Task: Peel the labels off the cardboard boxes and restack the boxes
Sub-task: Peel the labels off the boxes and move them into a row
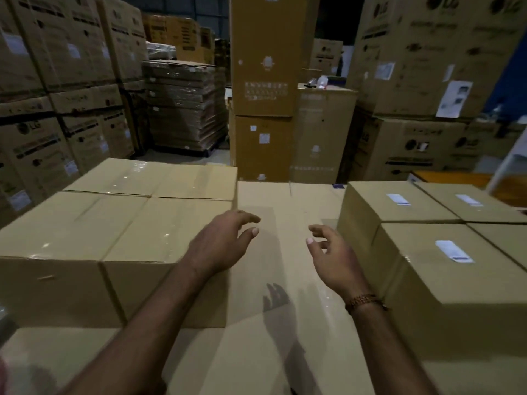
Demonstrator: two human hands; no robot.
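Plain tan cardboard boxes (119,223), tape-sealed, left stack unlabelled; right boxes (456,275) bearing white labels (454,251). Left hand (219,246), right hand (333,258): fingers loose, grasping nothing.

Brand: you can read "LG" on the stacked brown cartons (31,129), left and right.
White labels (454,251) on the near boxes: print too blurred for you to read.

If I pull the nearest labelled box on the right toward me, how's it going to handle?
The nearest labelled box looks stiff: sealed flaps, square edges. Sitting flat on the lower box layer, it will probably slide rather than tip. Glossy tape may be slippery, so grip the corners. Weight cannot be judged. Both the left hand and the right hand are free.
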